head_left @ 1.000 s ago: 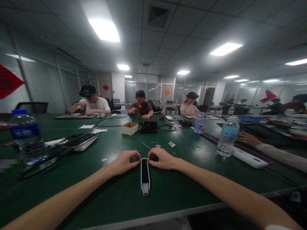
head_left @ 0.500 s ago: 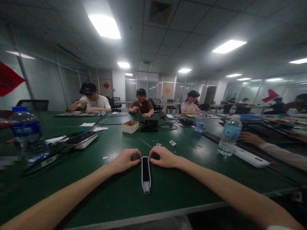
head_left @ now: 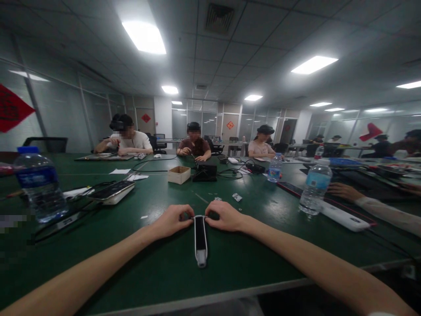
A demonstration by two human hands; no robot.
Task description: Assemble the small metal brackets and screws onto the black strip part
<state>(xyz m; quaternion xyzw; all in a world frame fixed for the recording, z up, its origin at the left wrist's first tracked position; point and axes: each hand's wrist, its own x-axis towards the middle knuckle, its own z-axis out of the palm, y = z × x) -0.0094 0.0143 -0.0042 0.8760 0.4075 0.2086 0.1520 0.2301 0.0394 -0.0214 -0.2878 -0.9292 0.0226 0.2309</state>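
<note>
On the green table [head_left: 164, 267], straight ahead of the person, a narrow black-and-white device [head_left: 199, 239] lies lengthwise. Its far end is pinched between the left hand [head_left: 173, 220] and the right hand [head_left: 224, 216], both curled with fingertips closed on it. What sits under the fingers is hidden. Small metal parts [head_left: 236, 197] beyond are too tiny to identify.

A narrow black device with white edging [head_left: 200, 239] lies flat lengthwise on the green table [head_left: 164, 267].

Far end of the slim black device [head_left: 200, 239] under both hands' fingertips; small white parts [head_left: 236, 197] unidentifiable.
</note>
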